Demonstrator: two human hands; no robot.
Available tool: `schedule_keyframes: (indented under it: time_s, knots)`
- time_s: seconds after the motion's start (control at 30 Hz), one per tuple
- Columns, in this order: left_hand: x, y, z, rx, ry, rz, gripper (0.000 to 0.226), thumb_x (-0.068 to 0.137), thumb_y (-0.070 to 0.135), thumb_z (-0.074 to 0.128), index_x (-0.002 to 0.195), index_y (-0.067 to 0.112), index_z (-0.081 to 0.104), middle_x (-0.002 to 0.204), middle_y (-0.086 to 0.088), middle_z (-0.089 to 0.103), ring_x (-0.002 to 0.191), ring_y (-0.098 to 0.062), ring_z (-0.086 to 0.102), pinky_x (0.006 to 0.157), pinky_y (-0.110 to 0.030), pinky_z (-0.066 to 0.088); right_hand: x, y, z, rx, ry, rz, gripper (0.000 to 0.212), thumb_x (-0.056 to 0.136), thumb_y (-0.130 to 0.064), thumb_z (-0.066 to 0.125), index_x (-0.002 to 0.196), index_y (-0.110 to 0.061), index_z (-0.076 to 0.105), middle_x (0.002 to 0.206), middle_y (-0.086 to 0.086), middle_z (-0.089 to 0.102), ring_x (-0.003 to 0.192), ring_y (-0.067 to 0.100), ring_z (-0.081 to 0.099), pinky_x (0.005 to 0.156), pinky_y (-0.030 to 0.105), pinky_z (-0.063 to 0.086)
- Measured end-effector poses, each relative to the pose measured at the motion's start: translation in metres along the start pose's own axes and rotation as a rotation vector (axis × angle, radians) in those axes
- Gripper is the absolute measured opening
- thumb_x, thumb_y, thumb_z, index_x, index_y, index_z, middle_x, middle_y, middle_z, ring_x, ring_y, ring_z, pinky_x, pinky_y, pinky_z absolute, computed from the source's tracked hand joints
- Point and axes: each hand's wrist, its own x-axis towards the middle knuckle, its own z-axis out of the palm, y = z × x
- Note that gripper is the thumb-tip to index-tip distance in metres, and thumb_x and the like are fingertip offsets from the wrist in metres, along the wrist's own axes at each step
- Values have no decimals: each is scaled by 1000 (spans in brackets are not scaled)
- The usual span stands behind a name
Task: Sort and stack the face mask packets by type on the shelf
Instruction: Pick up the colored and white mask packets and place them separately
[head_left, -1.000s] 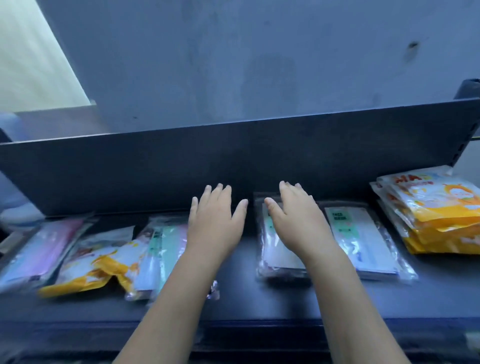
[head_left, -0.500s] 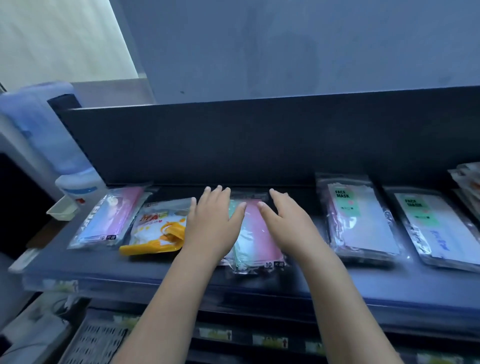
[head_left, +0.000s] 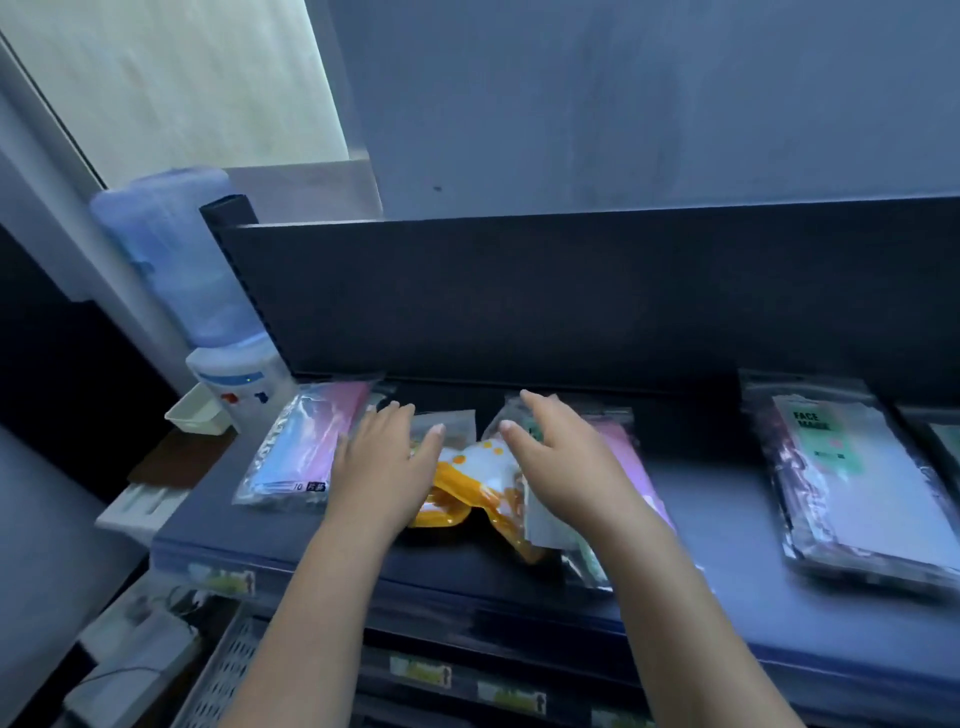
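On the dark shelf (head_left: 727, 519) lie several mask packets. A clear packet of pink and blue masks (head_left: 306, 447) sits at the left. A crumpled yellow and white packet (head_left: 467, 483) lies in the middle. My left hand (head_left: 382, 462) rests flat, fingers apart, on the yellow packet's left part, beside the pink and blue one. My right hand (head_left: 561, 462) is spread over a clear packet with pink and green masks (head_left: 623, 457), which overlaps the yellow packet. A stack of clear "FACE MASK" packets (head_left: 841, 478) lies at the right.
A dark upright back panel (head_left: 519, 296) closes the shelf behind the packets. A water dispenser with a blue bottle (head_left: 208, 312) stands left of the shelf. Lower shelves with price labels (head_left: 467, 686) sit below. Another packet's edge (head_left: 945, 441) shows at the far right.
The view has shifted left along the shelf. Both hands moved with it, the left now on the yellow packet, the right on the pink and green one. The yellow packet looks more crumpled.
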Motion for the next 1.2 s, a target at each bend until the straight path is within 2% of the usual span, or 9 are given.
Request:
schedule_keyframes:
  time_s: [0.23, 0.4, 0.43, 0.5, 0.6, 0.73, 0.87, 1.03, 1.2]
  knots:
    - [60, -93, -24, 54, 7, -14, 52, 102, 48, 48, 137, 11, 59, 143, -16, 60, 135, -34, 51, 113, -49, 39, 32, -53, 76, 178, -19, 62, 55, 106, -42, 51, 159, -27, 43, 164, -9, 42, 154, 15, 34, 118, 35, 35]
    - [85, -155, -23, 104, -133, -77, 80, 91, 66, 51, 154, 18, 40, 159, -10, 44, 146, -32, 40, 118, -46, 33, 57, -109, 131, 499, -89, 238, 40, 107, -27, 53, 145, -14, 59, 145, 8, 62, 114, 17, 63, 80, 26, 48]
    - [88, -166, -23, 81, -169, -106, 89, 85, 73, 51, 154, 19, 39, 159, -10, 43, 146, -32, 40, 117, -47, 34, 62, -117, 141, 509, -85, 262, 36, 107, -24, 53, 139, -10, 63, 135, 14, 66, 126, 25, 59, 74, 28, 47]
    - [95, -184, -25, -11, -208, -136, 100, 74, 80, 53, 152, 20, 40, 156, -10, 45, 144, -35, 42, 114, -49, 38, 70, -127, 162, 494, -54, 303, 34, 105, -19, 52, 131, 0, 64, 111, 20, 69, 80, 21, 50, 76, 33, 43]
    - [105, -203, -34, -62, -183, -124, 97, 75, 73, 70, 150, 20, 41, 153, -8, 49, 140, -37, 44, 109, -47, 43, 83, -132, 191, 470, -23, 378, 34, 98, -14, 53, 121, 9, 62, 91, 20, 58, 75, 21, 44, 71, 33, 34]
    - [121, -225, -46, -321, -181, -171, 105, 69, 44, 94, 153, 13, 38, 150, -13, 50, 134, -37, 51, 107, -42, 45, 93, -147, 215, 438, 16, 457, 7, 80, -20, 51, 85, -17, 54, 85, 9, 45, 79, 24, 43, 73, 36, 31]
    - [127, -247, -52, -695, -165, -311, 89, 72, 10, 93, 147, 8, 44, 128, -6, 57, 110, -28, 60, 91, -39, 49, 101, -159, 230, 454, 77, 510, 11, 82, -19, 55, 93, -19, 57, 85, 11, 41, 79, 24, 36, 71, 38, 27]
    - [142, -270, -53, -1048, -214, -507, 59, 70, -3, 87, 125, 2, 65, 110, -22, 74, 93, -45, 75, 84, -63, 61, 108, -161, 238, 543, 177, 528, 22, 95, -11, 58, 116, -15, 61, 80, 8, 56, 74, 24, 48, 69, 35, 41]
    - [149, -273, -54, -1164, -264, -538, 29, 83, -10, 75, 109, 3, 69, 97, -24, 75, 78, -40, 76, 75, -58, 63, 117, -155, 240, 773, 316, 616, 9, 84, 2, 70, 87, -4, 63, 77, 14, 52, 64, 25, 46, 59, 32, 41]
